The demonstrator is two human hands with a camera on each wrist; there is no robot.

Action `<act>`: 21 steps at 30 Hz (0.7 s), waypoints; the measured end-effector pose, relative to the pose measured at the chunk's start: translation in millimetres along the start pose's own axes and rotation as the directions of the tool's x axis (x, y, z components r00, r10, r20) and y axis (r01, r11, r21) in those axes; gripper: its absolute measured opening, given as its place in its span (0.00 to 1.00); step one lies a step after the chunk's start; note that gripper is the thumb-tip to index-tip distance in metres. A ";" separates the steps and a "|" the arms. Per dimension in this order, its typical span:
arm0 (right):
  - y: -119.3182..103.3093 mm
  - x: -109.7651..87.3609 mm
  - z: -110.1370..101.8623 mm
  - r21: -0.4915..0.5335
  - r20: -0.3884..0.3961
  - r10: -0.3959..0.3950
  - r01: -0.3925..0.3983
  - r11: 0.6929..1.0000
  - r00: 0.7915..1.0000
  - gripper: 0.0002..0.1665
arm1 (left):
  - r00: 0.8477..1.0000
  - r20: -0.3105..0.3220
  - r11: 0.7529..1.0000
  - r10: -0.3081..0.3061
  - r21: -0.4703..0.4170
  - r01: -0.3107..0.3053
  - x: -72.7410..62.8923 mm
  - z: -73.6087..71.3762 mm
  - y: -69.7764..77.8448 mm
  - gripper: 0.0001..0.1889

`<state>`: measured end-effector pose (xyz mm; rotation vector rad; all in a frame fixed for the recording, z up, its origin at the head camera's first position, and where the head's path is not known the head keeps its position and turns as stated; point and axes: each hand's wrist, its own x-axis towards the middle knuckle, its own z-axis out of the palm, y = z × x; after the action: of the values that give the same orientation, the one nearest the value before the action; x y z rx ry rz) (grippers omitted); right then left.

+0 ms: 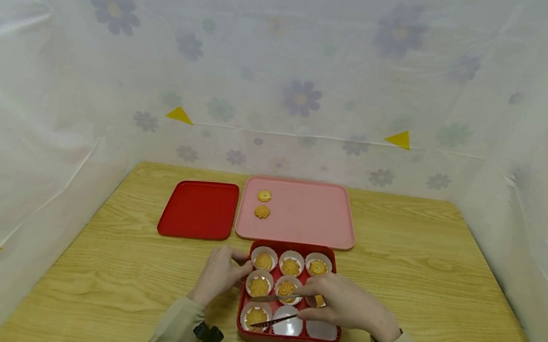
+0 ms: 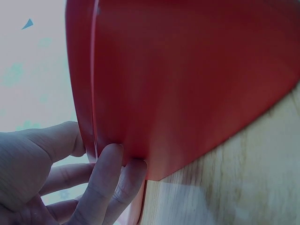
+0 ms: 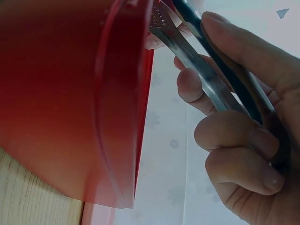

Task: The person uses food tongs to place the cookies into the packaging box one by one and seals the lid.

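Note:
A red box (image 1: 288, 341) holds white paper cups in rows; several contain golden cookies. A ridged cookie (image 1: 286, 289) sits in the centre cup, and another cookie (image 1: 256, 315) in the front left one. The front middle cup (image 1: 288, 323) shows a bare white bottom. My left hand (image 1: 220, 274) grips the box's left side, its thumb at the rim and fingertips against the outer wall (image 2: 178, 84). In my right hand (image 1: 347, 303) are metal tongs (image 3: 206, 77), their arms apart above the front left of the box. This hand partly hides the right column of cups.
Behind the box lies a pink tray (image 1: 307, 213) with two cookies (image 1: 261, 211) at its left. A red lid-like tray (image 1: 200, 210) is to the left of it. The wooden table (image 1: 410, 281) meets white flowered sheeting (image 1: 265, 77) at the back and sides.

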<state>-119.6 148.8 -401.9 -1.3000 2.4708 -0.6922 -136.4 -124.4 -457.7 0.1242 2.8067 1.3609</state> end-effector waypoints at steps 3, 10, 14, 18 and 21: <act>0.2 -0.2 0.2 0.002 -0.001 0.007 -0.007 1.000 1.000 0.17 | 1.000 0.004 1.000 -0.005 0.001 0.005 -0.3 -0.3 0.5 0.12; 3.8 -1.6 1.0 0.029 -0.019 -0.020 0.020 0.999 1.000 0.15 | 1.000 -0.001 1.000 -0.002 -0.001 0.002 -0.1 -0.4 1.1 0.12; 8.0 -3.3 1.8 0.055 -0.037 -0.051 0.053 0.997 0.998 0.15 | 1.000 -0.009 1.000 0.006 0.012 -0.006 -0.1 -0.2 1.1 0.12; 12.6 -5.6 2.6 0.081 -0.048 -0.069 0.072 0.994 0.996 0.17 | 1.000 -0.009 1.000 0.012 0.008 -0.012 0.1 -0.2 1.0 0.12; 15.8 -7.6 3.1 0.108 -0.060 -0.081 0.087 0.990 0.995 0.19 | 1.000 -0.005 1.000 0.014 0.007 -0.014 0.2 0.0 0.6 0.12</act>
<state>-125.0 161.8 -412.7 -1.3672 2.3934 -0.8838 -136.5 -124.0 -457.3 0.1410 2.8199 1.3561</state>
